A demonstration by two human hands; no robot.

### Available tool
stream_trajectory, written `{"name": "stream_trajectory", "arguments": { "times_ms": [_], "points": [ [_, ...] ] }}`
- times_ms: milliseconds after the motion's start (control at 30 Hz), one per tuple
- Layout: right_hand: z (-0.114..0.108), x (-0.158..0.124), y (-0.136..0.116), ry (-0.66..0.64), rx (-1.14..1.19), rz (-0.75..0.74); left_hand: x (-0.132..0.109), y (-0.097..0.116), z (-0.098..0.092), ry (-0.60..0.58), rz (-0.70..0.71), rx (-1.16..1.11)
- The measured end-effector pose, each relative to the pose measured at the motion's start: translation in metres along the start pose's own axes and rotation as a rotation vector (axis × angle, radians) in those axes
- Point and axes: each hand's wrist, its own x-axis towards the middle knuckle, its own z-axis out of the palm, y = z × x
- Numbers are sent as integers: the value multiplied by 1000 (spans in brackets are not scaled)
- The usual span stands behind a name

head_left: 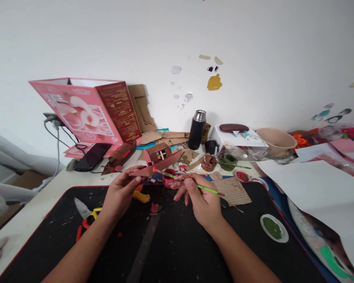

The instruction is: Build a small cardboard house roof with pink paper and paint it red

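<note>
My left hand (121,190) pinches one end of a long cardboard strip (167,162), which is partly coated in pink paint and tilts up to the right. In my right hand (203,200) is a thin green paintbrush (206,189), its pink-loaded tip at the strip's lower edge. Just beneath the brush stands an open jar of red-pink paint (168,181), partly hidden. Behind the strip sits a small cardboard house (158,152) with a lattice window. Red and yellow scissors (88,220) lie on the black mat (177,251) beside my left forearm.
A yellow-handled cutter (141,196), a ruler (144,247) and corrugated cardboard (231,190) lie on the mat. Further back stand a black thermos (197,129), brown paint (209,162) and green paint (229,161) jars. A lid with green paint (274,228) is at right; a phone (92,157) at left.
</note>
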Motion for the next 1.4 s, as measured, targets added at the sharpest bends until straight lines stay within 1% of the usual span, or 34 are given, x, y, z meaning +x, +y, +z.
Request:
{"name": "stream_trajectory", "arguments": {
  "times_ms": [167, 267, 467, 700, 933, 1067, 1200, 1400],
  "points": [
    [2, -2, 4, -51, -21, -37, -1, -1, 0, -11, 11, 53],
    [2, -2, 4, -60, -41, -54, -1, -1, -1, -6, 3, 72],
    [0, 0, 4, -14, -31, -27, -1, -1, 0, 6, -12, 34],
    [-3, 2, 3, -1, -49, 17, -1, -1, 1, 15, -11, -6],
    [-6, 5, 1, 63, -65, 17, 0, 0, 0, 10, -27, -18],
    [-7, 7, 0, 92, -20, 14, 0, 0, 0, 4, -7, -9],
    [-7, 6, 1, 88, 2, 8, 0, -1, -1, -2, -8, 5],
    [-6, 5, 1, 80, -31, 28, -1, 1, 1, -1, -39, 5]
  ]
}}
